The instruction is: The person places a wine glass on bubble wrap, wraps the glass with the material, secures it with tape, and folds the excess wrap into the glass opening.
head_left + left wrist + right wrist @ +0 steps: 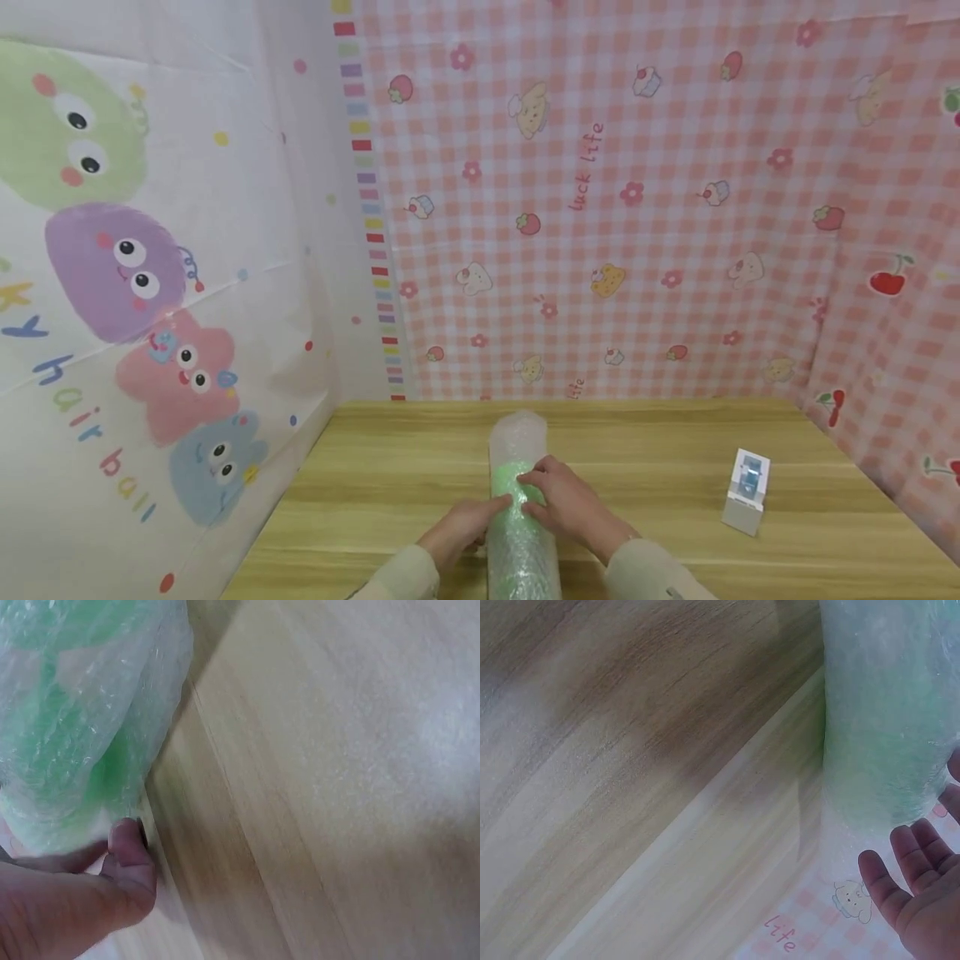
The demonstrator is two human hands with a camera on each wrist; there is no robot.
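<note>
A long roll of bubble wrap (523, 546) with green showing through it lies lengthwise on the table, pointing away from me. My left hand (467, 527) grips its left side, thumb on the upper surface and the other fingers bent low against the side. In the left wrist view a bent fingertip (127, 838) meets the lower edge of the wrap. From the right, my right hand (568, 500) touches the top of the roll with thumb and index finger, a gap between them. Its other fingers (911, 859) are loosely bent and spread beside the wrap in the right wrist view.
A small white box-like object (746, 492) with a clear bluish part on top stands on the right of the wood-grain table (360, 475). A pink checked cloth (600, 317) hangs behind the table, and a white cartoon-print sheet (277, 233) hangs at the left.
</note>
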